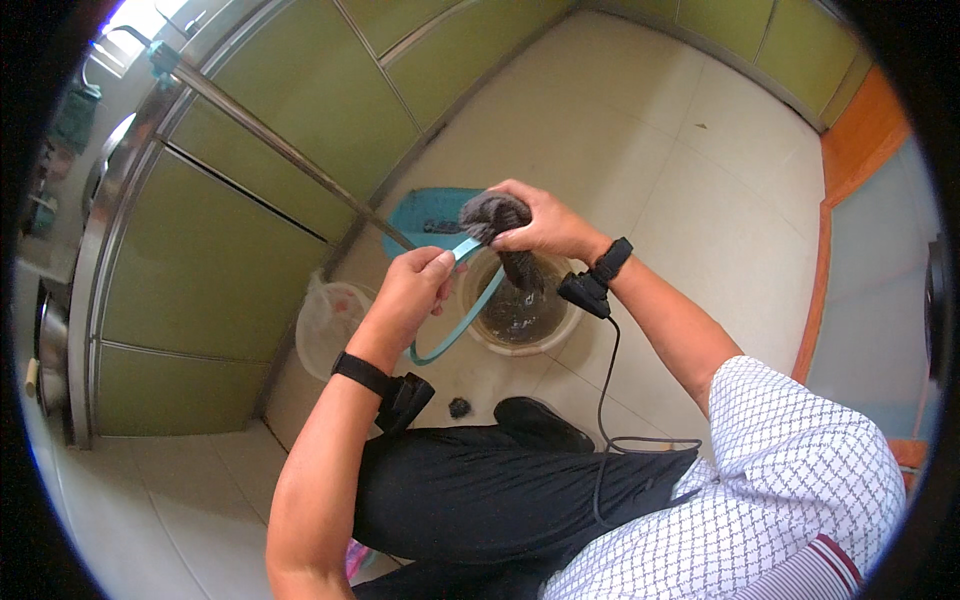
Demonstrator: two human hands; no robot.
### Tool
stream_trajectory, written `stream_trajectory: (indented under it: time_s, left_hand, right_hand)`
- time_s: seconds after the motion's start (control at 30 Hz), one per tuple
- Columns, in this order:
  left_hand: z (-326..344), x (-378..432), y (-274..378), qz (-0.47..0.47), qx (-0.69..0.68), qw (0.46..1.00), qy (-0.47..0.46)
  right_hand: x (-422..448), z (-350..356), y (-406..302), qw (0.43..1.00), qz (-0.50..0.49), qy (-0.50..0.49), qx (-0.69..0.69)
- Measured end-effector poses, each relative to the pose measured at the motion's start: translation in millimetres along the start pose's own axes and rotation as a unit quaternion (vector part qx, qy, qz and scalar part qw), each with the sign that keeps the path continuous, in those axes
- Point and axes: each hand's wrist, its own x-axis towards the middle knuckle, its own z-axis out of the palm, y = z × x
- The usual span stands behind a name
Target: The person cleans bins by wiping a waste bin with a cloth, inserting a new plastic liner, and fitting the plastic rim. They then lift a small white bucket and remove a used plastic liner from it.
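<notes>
In the head view my right hand [544,221] grips a bunched dark grey cloth [495,216], whose lower end hangs over a pale round bucket [520,349] of murky water [525,319]. Left of it, my left hand [421,281] pinches a light blue flat strip [442,349], which loops down in front of the bucket and up again. The strip's upper end meets the cloth; whether it is fixed there is hidden. Behind my hands stands a blue plastic dustpan or basin [431,206], with a metal pole [285,146] slanting across it.
A clear plastic bag [330,322] in a container stands by the green cabinets [202,277] on the left. A small dark clump [460,407] lies on the tiled floor near my black shoe [540,424]. A black cable [613,375] hangs from my right wrist device. An orange-framed door [817,285] is at right.
</notes>
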Motion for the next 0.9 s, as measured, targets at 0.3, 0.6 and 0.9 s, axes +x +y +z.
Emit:
stream_trajectory:
  time_s: [0.3, 0.6, 0.9]
  left_hand:
    - [5, -1, 3, 0.008, -0.025, 1.0, 0.013]
    - [13, 5, 9, -0.031, 0.048, 0.998, 0.042]
    - [1, -7, 10, -0.014, -0.051, 0.998, 0.021]
  right_hand:
    - [-12, -33, 39, 0.995, 0.066, 0.053, 0.054]
    - [6, 20, -17, 0.943, -0.23, 0.039, -0.237]
    - [7, 23, 3, 0.945, -0.185, 0.138, -0.23]
